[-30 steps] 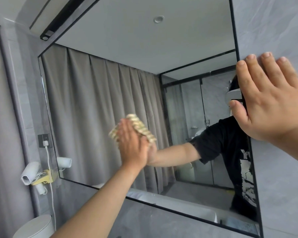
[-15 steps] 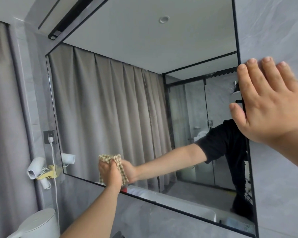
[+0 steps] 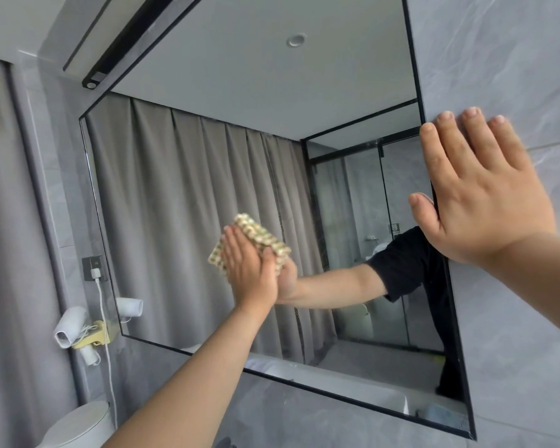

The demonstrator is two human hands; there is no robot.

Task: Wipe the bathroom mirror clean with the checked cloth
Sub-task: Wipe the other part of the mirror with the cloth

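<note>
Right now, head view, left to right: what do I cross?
Grey curtain → white hair dryer → left hand pressing the checked cloth on the mirror → right hand, flat over the mirror's right edge.

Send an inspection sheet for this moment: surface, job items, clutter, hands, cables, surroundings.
Surface: mirror, black-edged, set in a grey tiled wall; no streaks or marks that I can make out.
Job's things: checked cloth, folded, pressed on the glass near the mirror's middle.
Clutter: hair dryer in a yellow holder left of the mirror; white round container below it.
Hands: left hand flat on the cloth; right hand flat on the wall at the mirror's right edge, thumb across that edge.
Cables: white cable hangs from a plug in the socket.
Surroundings: grey curtain at left; light bar above the mirror.
</note>
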